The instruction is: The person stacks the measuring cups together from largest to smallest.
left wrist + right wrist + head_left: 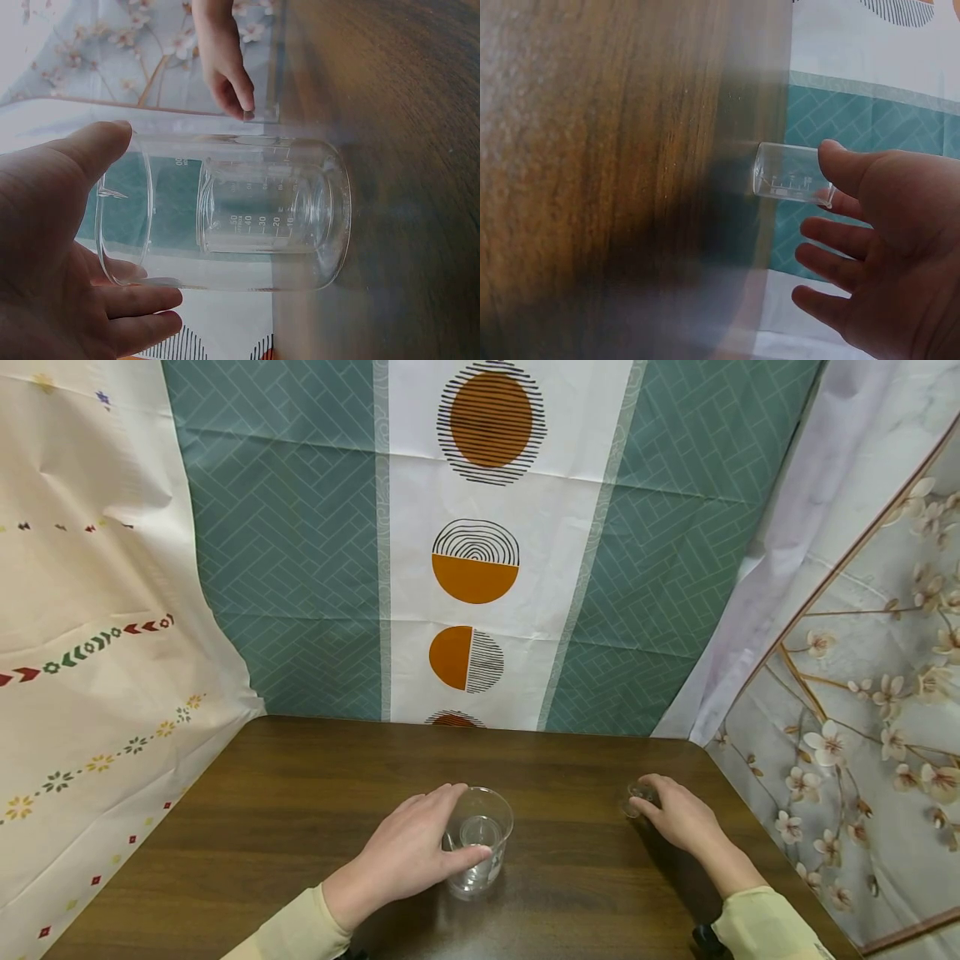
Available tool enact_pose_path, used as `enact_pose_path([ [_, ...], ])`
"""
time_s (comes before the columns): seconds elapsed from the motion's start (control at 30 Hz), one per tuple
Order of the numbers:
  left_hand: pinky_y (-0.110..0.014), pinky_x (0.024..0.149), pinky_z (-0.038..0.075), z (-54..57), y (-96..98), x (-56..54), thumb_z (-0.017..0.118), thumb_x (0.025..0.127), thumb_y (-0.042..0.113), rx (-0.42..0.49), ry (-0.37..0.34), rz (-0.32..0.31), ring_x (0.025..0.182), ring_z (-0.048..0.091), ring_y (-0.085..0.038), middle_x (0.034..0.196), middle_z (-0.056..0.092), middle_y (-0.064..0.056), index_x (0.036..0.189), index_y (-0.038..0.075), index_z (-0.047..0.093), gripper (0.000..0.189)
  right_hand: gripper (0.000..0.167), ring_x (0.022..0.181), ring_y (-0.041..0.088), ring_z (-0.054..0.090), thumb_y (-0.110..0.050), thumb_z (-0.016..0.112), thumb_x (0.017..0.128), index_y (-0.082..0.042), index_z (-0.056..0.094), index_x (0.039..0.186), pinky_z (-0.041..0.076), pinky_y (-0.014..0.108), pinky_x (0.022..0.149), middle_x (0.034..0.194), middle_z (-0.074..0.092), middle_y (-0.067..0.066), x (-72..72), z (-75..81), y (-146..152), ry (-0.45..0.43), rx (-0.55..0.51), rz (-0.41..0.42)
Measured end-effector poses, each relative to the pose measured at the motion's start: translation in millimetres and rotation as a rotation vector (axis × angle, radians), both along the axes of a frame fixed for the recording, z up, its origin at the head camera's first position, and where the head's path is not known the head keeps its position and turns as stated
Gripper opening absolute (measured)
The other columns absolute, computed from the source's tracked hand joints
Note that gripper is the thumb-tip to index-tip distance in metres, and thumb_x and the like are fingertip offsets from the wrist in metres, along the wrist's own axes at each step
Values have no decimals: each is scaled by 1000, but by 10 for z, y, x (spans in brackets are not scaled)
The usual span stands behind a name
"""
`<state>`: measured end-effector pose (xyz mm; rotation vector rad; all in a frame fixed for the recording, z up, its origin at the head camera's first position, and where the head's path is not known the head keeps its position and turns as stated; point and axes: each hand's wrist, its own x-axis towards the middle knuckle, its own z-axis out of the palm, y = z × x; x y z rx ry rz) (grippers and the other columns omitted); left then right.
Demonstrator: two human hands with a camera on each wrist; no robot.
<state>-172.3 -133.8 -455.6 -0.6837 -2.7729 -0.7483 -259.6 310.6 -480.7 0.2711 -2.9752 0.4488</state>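
A large clear glass beaker (500, 837) stands on the table, front of centre. Nested inside it is a smaller beaker (251, 214) with white graduation marks. My left hand (408, 847) holds the large beaker near its rim, thumb on one side and fingers on the other. Far to the right, my right hand (684, 814) pinches a very small glass beaker (789, 174) at the rim between thumb and index finger. The other right fingers are spread away from the glass in the right wrist view. That beaker's base is at the tabletop.
The brown wooden table (300, 810) reaches back to a green and white patterned curtain (285, 568). A cream cloth (97, 652) hangs along the left edge and a floral cloth (862, 710) along the right.
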Motion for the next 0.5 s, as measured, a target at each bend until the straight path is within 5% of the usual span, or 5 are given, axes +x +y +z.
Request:
enact_pose_path([
  [0.27,-55,119,46,0,-1,-3,76,92,73,-4,4,1,138,62,-37,153,64,-12,155,5,58,94,50,129,53,62,-34,73,109,4,64,140,54,69,98,143,65,31,-13,3,-1,-22,-10,2],
  [0.5,-55,119,46,2,1,-1,76,92,73,-4,5,3,137,62,-37,153,64,-12,155,5,57,95,64,129,51,63,-56,68,107,-2,65,140,53,69,97,142,66,27,-114,-127,144,-7,-48,31],
])
